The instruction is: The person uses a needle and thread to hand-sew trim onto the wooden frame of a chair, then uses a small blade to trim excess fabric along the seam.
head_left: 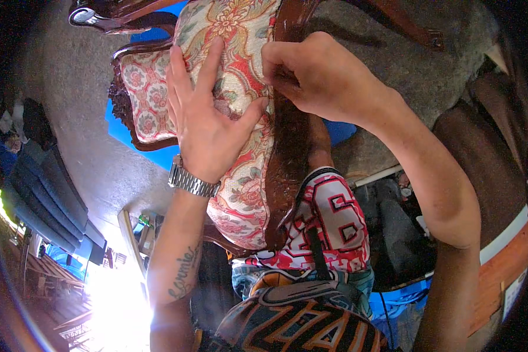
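Observation:
A wooden chair with carved dark frame (288,176) lies under my hands, its seat (243,188) covered in cream floral fabric with red, and its smaller back pad (146,94) to the left. My left hand (208,123) rests on the seat fabric with fingers spread, a steel watch (190,179) on the wrist. My right hand (305,73) is closed in a pinch at the fabric's edge where it meets the wood; whatever is between its fingertips is hidden.
Another person's arm and red-patterned top (343,223) show beyond the chair. A blue sheet (149,158) lies beneath it on grey concrete (76,141). Dark padded pieces (47,182) stand left, brown material (463,146) and an orange board (498,281) right. Glare fills the lower left.

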A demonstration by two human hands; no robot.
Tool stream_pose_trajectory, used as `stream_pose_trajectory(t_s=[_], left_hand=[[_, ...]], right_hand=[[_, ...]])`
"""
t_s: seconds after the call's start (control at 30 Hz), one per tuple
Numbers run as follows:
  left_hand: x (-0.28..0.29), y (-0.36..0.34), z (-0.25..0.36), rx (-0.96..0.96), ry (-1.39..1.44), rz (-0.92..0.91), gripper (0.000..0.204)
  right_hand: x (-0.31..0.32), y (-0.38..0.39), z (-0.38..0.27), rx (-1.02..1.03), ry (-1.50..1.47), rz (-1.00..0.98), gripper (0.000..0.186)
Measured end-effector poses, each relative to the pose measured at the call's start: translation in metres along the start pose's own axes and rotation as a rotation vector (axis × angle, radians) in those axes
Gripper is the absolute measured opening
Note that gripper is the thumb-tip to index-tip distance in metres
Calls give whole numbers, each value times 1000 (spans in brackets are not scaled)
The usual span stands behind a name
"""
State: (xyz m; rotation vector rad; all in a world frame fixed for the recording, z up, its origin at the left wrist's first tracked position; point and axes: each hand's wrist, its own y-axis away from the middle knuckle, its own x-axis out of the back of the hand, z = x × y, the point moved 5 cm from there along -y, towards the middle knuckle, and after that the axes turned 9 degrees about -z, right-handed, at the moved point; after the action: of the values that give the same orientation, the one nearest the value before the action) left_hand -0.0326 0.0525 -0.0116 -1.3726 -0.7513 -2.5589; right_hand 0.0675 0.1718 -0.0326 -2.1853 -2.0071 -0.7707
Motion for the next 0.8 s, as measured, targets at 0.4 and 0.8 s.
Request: stream_pose_trajectory(t_s=[0.4,0.8], left_hand=[[1,0,-1,-5,-11,-41,91],[0,2,-5,-32,-14,-100,91]], right_hand=[[-4,-7,-2,0,132,-40,13],[-8,-4,3,-244,24,-107,8]])
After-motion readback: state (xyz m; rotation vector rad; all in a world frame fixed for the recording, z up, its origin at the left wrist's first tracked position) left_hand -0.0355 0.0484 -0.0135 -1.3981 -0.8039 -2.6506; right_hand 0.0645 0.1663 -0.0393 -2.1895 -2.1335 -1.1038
